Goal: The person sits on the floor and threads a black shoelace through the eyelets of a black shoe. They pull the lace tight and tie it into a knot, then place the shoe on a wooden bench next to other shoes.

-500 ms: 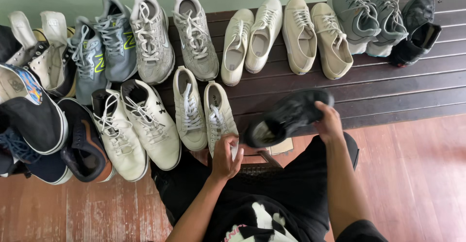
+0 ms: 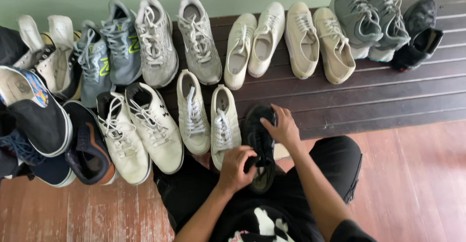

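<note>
The person is holding a black shoe [image 2: 261, 145] in both hands at the near edge of the dark bench [image 2: 388, 96], its long axis running from twelve to six o'clock, toe pointing away. The right hand [image 2: 280, 128] is clasping the upper part from one o'clock; the left hand [image 2: 236, 169] is gripping the heel end from seven o'clock. A pair of white sneakers [image 2: 206, 118] is lying just beside the shoe at nine o'clock, parallel to it. Both hands are equally close.
</note>
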